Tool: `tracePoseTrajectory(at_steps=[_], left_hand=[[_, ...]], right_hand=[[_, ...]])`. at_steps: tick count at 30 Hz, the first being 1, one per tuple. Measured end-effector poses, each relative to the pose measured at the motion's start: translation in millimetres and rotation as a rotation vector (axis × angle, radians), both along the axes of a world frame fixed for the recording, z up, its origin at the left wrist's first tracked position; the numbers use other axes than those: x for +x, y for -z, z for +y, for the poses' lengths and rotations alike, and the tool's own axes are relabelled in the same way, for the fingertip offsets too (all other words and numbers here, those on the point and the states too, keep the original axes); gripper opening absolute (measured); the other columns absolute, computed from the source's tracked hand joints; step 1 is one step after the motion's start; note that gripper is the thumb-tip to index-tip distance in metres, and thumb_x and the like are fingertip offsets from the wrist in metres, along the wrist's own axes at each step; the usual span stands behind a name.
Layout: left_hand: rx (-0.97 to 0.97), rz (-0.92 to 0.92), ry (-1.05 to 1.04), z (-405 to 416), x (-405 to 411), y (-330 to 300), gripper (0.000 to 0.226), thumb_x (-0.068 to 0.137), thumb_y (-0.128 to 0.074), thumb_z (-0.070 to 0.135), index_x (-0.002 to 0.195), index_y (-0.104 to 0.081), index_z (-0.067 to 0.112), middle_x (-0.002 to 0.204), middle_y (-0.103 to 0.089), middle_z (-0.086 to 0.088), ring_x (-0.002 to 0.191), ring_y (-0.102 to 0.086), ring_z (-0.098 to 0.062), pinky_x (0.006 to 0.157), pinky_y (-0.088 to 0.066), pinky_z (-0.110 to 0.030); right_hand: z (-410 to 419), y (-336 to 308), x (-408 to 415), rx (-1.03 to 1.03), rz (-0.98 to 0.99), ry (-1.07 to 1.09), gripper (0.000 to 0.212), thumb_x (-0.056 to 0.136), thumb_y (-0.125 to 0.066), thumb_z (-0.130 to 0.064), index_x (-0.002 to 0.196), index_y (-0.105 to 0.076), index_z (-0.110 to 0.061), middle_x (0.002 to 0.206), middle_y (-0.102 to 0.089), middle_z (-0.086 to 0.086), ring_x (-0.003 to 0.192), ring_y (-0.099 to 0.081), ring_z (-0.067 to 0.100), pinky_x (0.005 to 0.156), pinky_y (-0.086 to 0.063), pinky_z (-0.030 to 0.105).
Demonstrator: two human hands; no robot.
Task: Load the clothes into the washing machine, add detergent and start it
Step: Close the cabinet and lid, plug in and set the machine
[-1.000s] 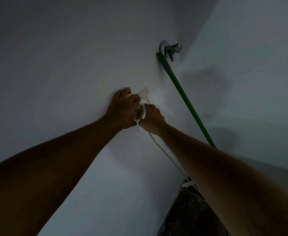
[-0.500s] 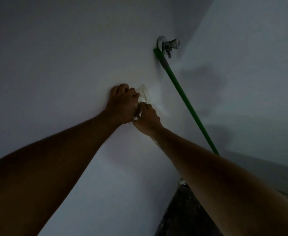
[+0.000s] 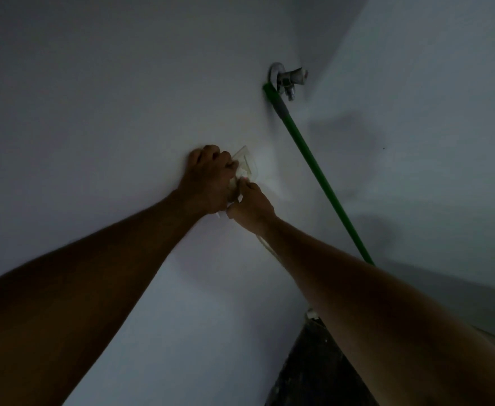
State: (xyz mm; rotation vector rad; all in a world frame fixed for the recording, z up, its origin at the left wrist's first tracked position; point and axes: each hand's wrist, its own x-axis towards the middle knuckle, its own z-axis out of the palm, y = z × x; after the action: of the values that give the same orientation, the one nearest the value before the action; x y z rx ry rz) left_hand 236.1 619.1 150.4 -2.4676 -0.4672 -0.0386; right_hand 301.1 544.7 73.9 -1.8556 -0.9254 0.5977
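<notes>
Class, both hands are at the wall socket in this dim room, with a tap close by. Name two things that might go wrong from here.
1. The room is dim and the left hand and right hand hide much of the socket, so fingers may slip onto the pins.
2. The tap and green hose sit just above and beside it; a leak could wet the socket.

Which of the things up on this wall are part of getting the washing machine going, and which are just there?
Part of the job:
- wall socket with a clear flap, both hands at it
- left hand, fingers curled at the socket
- right hand, gripping what looks like the plug
- white cable running down from it

Just there:
- metal tap
- green pole leaning under the tap
</notes>
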Motion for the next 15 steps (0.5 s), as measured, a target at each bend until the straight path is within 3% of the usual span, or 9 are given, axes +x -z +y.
tracePoseTrajectory(at_steps=[4, 6, 9, 12, 15], left_hand=[[-0.026, -0.022, 0.005, -2, 0, -1, 0.075, 0.075, -0.069, 0.044, 0.141, -0.046, 0.016, 0.134, -0.048, -0.006, 0.129, -0.035, -0.032, 0.101, -0.027, -0.042], [-0.025, -0.020, -0.004, -2, 0, 0, 0.074, 0.075, -0.069, 0.044, 0.140, -0.046, 0.017, 0.134, -0.048, -0.006, 0.129, -0.035, -0.032, 0.102, -0.027, -0.043], [-0.065, -0.036, -0.007, -1, -2, 1, 0.072, 0.078, -0.066, 0.041, 0.142, -0.044, 0.016, 0.136, -0.047, -0.007, 0.130, -0.034, -0.032, 0.105, -0.023, -0.042], [-0.177, -0.058, -0.018, -5, -5, -4, 0.075, 0.078, -0.065, 0.044, 0.144, -0.043, 0.017, 0.144, -0.045, -0.006, 0.134, -0.034, -0.031, 0.109, -0.019, -0.040], [-0.385, -0.163, -0.049, -19, -12, -12, 0.067, 0.077, -0.055, 0.046, 0.137, -0.054, 0.016, 0.143, -0.049, -0.008, 0.131, -0.042, -0.034, 0.109, -0.027, -0.041]], right_hand=[[18, 17, 9, 0.052, 0.083, 0.023, 0.112, 0.032, -0.057, -0.057, 0.135, -0.043, -0.018, 0.131, -0.055, 0.005, 0.115, -0.057, 0.029, 0.092, -0.051, 0.051], [28, 27, 12, 0.055, 0.077, 0.011, 0.114, 0.029, -0.056, -0.057, 0.134, -0.043, -0.015, 0.131, -0.056, 0.006, 0.115, -0.057, 0.029, 0.091, -0.052, 0.050], [13, 10, 2, 0.037, 0.077, 0.034, 0.100, 0.047, -0.058, -0.052, 0.137, -0.040, -0.013, 0.135, -0.053, 0.010, 0.119, -0.055, 0.032, 0.095, -0.048, 0.054], [-8, -11, -5, -0.017, -0.037, 0.076, 0.057, 0.084, -0.054, -0.043, 0.132, -0.047, -0.014, 0.131, -0.053, 0.011, 0.118, -0.052, 0.031, 0.099, -0.044, 0.052], [-21, -25, -5, -0.001, -0.148, 0.157, 0.047, 0.094, -0.049, -0.040, 0.132, -0.047, -0.014, 0.127, -0.051, 0.011, 0.115, -0.051, 0.030, 0.097, -0.046, 0.049]])
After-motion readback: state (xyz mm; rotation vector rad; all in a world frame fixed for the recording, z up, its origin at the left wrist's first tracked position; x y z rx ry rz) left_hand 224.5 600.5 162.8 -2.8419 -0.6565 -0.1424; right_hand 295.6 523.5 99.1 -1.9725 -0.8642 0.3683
